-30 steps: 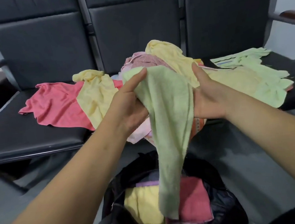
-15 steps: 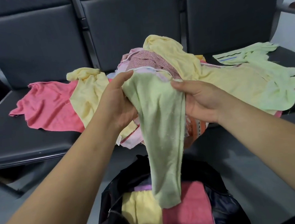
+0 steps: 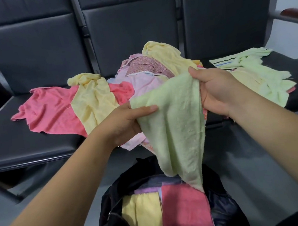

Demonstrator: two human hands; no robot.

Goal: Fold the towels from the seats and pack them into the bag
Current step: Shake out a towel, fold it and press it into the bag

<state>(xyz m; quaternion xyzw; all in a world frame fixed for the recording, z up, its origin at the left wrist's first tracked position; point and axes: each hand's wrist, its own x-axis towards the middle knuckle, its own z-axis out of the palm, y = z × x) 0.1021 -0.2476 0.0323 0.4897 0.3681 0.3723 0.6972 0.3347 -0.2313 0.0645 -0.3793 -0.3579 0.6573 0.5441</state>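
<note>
Bag (image 3: 112, 206) sits at 6 o'clock, mouth open, with a folded yellow towel (image 3: 143, 214) and a folded pink towel (image 3: 184, 205) side by side inside. Above it hangs a green towel (image 3: 177, 124), its lower corner at the pink one (touching or just over it, I cannot tell). Left hand (image 3: 123, 123) pinches its edge at 9 o'clock; right hand (image 3: 216, 94) grips the top corner at 1 o'clock. Beyond, loose towels (image 3: 91, 100) lie heaped across black seats (image 3: 9, 147).

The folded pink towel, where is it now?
In the head view, the folded pink cloth towel lies inside the black fabric bag at the bottom centre, right of the folded yellow cloth towel.
</note>
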